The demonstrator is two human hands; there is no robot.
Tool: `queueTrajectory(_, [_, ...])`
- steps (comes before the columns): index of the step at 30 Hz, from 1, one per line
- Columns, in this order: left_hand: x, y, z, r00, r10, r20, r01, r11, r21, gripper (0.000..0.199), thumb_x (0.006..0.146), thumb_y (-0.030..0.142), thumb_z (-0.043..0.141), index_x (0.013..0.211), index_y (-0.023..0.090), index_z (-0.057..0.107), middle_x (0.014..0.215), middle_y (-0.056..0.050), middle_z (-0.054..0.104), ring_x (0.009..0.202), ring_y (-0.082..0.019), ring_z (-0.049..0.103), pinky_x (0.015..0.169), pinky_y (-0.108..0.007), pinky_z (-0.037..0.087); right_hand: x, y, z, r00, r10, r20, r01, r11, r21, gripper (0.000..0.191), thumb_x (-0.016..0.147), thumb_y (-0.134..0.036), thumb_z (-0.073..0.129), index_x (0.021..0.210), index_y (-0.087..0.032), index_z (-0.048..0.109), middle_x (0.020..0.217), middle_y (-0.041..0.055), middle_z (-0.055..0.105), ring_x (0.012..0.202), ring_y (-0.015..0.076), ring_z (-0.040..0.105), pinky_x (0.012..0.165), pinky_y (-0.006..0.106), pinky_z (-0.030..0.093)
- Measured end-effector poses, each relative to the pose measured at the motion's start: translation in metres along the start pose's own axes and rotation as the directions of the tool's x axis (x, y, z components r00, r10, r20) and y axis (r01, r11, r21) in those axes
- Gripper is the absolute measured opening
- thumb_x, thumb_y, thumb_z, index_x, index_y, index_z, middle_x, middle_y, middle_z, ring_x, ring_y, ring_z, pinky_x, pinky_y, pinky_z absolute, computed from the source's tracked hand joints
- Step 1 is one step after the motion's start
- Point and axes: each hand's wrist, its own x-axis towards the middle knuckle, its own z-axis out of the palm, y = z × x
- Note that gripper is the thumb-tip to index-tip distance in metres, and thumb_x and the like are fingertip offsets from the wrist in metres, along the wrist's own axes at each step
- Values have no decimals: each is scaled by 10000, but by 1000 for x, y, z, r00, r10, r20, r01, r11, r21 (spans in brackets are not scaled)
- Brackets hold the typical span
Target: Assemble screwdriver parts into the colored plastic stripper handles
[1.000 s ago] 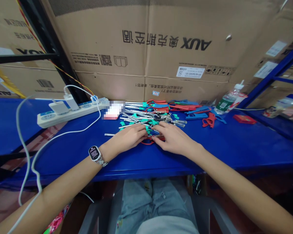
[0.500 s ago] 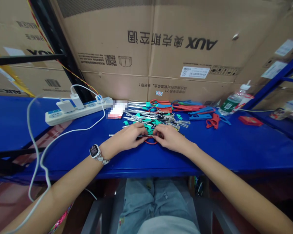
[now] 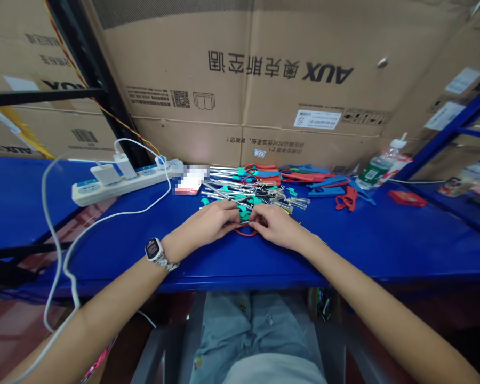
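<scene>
My left hand [image 3: 218, 220] is closed, its fingertips pinched at the near edge of a pile of metal rods and green pieces [image 3: 246, 200]. What it grips is too small to name. Close beside it, my right hand [image 3: 276, 225] pinches at the same spot, also on something I cannot make out. A red loop [image 3: 245, 232] shows on the blue table [image 3: 244, 266] just below the fingertips. Behind the hands lie more silver rods [image 3: 224, 174] and red and blue plastic parts [image 3: 264, 173].
A white power strip [image 3: 134, 183] with plugs and cables stands at left, with a card [image 3: 191, 180] near it. To the right are blue parts [image 3: 327, 191], red parts [image 3: 346, 198], a bottle [image 3: 374, 172] and a red packet [image 3: 407, 198]. Cardboard [image 3: 244, 80] rises behind the table.
The silver rod that stuck out to the left above my left wrist no longer shows there. Both hands stay together at almost the same place, and the view has shifted slightly.
</scene>
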Motion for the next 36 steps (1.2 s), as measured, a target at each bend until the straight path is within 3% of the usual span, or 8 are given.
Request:
queueTrajectory(4, [-1, 0, -2, 999, 55, 4, -55, 998, 15, 234, 1038, 246, 515, 921, 184, 709, 968, -82, 662, 860, -195, 636, 769, -335, 504, 1, 3, -3, 996, -89, 6, 89, 996, -10, 134, 907, -102, 640, 806, -180, 600, 805, 9, 605, 740, 147, 550, 700, 273, 410])
queueTrajectory(11, [-3, 5, -8, 992, 93, 90, -114, 958, 263, 254, 1021, 175, 506, 877, 154, 715, 910, -95, 641, 802, -225, 611, 747, -372, 510, -2, 5, -6, 992, -125, -2, 125, 992, 18, 154, 897, -89, 606, 772, -180, 609, 782, 9, 576, 741, 153, 543, 690, 272, 412])
queueTrajectory(18, [-4, 4, -13, 982, 157, 108, -180, 950, 256, 245, 977, 179, 514, 840, 183, 718, 862, -68, 633, 801, -204, 599, 776, -372, 515, 0, 9, -5, 991, -136, 6, 135, 989, 53, 147, 870, -89, 619, 757, -181, 597, 775, -1, 568, 711, 139, 523, 684, 267, 403])
queueTrajectory(26, [5, 5, 0, 996, 87, 34, -92, 977, 190, 202, 1009, 254, 554, 987, 167, 735, 976, -95, 670, 882, -227, 640, 805, -381, 533, 4, 7, -7, 992, -119, 31, 117, 992, 49, 176, 822, -47, 623, 710, -177, 581, 714, -24, 549, 640, 115, 492, 649, 249, 367])
queueTrajectory(30, [18, 5, 4, 994, 35, 106, -50, 988, 143, 189, 982, 163, 564, 935, 163, 747, 933, -83, 680, 837, -202, 660, 767, -342, 522, 6, 5, -8, 995, -85, 59, 83, 996, 38, 173, 811, -38, 629, 708, -172, 591, 703, -20, 575, 635, 113, 507, 638, 243, 363])
queueTrajectory(36, [32, 23, 1, 975, -48, 216, -30, 937, 348, 163, 949, 102, 574, 898, 113, 728, 935, -116, 705, 876, -234, 677, 814, -372, 518, 12, 3, -9, 995, 25, 99, -27, 1000, 15, 160, 790, -37, 624, 701, -169, 609, 616, -31, 561, 584, 111, 495, 598, 238, 343])
